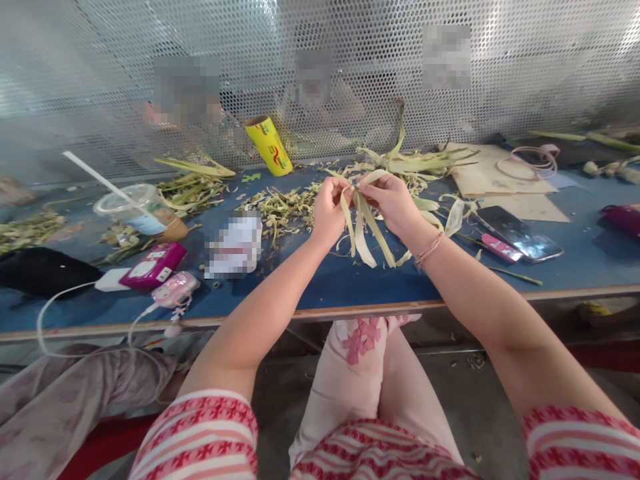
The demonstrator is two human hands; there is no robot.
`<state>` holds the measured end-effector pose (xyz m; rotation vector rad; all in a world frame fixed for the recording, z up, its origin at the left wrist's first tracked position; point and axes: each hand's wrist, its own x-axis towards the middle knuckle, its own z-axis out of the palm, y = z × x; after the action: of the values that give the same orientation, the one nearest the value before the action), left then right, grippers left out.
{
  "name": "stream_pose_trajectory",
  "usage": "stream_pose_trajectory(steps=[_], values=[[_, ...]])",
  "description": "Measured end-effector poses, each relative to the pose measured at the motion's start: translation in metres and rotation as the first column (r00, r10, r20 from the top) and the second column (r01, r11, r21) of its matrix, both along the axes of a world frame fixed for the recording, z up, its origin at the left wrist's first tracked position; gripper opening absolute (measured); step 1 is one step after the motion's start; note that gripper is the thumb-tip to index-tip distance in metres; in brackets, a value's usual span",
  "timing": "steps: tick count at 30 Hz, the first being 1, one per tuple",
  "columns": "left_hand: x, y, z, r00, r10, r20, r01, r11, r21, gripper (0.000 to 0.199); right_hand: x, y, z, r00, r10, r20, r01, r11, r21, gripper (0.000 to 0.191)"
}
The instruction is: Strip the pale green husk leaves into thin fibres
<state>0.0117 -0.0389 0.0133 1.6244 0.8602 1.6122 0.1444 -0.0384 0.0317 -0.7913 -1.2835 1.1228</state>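
Observation:
Pale green leaf strips [369, 230] hang in a loose bunch between my hands, over the front part of the blue table. My left hand [331, 207] pinches the strips near their top from the left. From the right, my right hand [393, 200] grips the same bunch with fingers closed, and one strip loops over its fingers. The fingertips of both hands nearly meet, and what lies right between them is too small to tell. Cut leaf pieces [283, 210] are heaped left of my hands, and longer leaves [425, 160] lie behind them.
On the blue table [320, 287] stand a yellow tube [270, 147] and a plastic cup [143, 210] with a straw. A purple box [154, 265], a pink case [175, 289] and cables are at left. Phones [520, 233] and brown paper [487, 177] lie right. Perforated metal rises behind.

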Motion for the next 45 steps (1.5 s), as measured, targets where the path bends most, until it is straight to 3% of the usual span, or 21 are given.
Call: stream_pose_trajectory(steps=[5,10,14,17,19,23,28,31,35,38,42,45], values=[[0.001,0.001,-0.001,0.992,-0.051,0.113,0.063,0.992,-0.105,0.028,0.002,-0.002,0.000,1.000,0.002,0.007,-0.002,1.000,-0.008,0.024],[0.003,0.002,0.001,0.969,-0.096,0.229,0.146,0.966,-0.212,0.021,0.001,0.003,-0.002,0.998,-0.046,0.033,0.044,0.997,0.064,0.020],[0.005,0.000,0.004,0.939,-0.097,0.329,0.211,0.920,-0.331,0.020,0.001,0.005,-0.001,0.975,-0.151,0.164,0.142,0.988,0.065,0.018],[0.006,-0.001,0.006,0.922,-0.117,0.369,0.267,0.882,-0.388,0.021,0.000,0.000,0.001,0.945,-0.134,0.298,0.138,0.990,0.007,0.021],[0.006,-0.001,0.006,0.921,-0.111,0.372,0.269,0.874,-0.405,0.022,-0.001,-0.005,0.003,0.912,-0.125,0.390,0.128,0.992,0.017,0.025],[0.006,0.000,0.007,0.936,-0.090,0.339,0.237,0.875,-0.422,0.021,-0.002,-0.011,0.005,0.797,-0.198,0.571,0.126,0.978,0.164,0.031],[0.004,0.002,0.004,0.972,-0.069,0.223,0.170,0.865,-0.472,0.023,0.006,-0.003,0.001,0.693,-0.274,0.667,0.169,0.961,0.219,0.029],[0.005,0.002,0.003,0.983,-0.078,0.166,0.151,0.861,-0.486,0.025,0.010,0.003,-0.002,0.736,-0.243,0.631,0.164,0.970,0.182,0.027],[0.005,0.002,0.003,0.988,-0.078,0.135,0.139,0.832,-0.537,0.025,0.010,0.003,0.000,0.869,-0.037,0.494,0.056,0.998,-0.024,0.021],[0.005,0.001,0.005,0.981,-0.091,0.170,0.172,0.816,-0.553,0.021,0.009,0.002,0.002,0.915,0.065,0.398,-0.015,0.992,-0.126,0.015],[0.003,-0.002,0.008,0.964,-0.156,0.213,0.250,0.803,-0.541,0.020,0.012,0.006,0.000,0.853,-0.067,0.518,0.067,0.998,0.017,0.017],[0.004,-0.004,0.007,0.967,-0.186,0.172,0.247,0.839,-0.484,0.025,0.013,0.009,-0.002,0.808,-0.136,0.574,0.109,0.991,0.082,0.019]])
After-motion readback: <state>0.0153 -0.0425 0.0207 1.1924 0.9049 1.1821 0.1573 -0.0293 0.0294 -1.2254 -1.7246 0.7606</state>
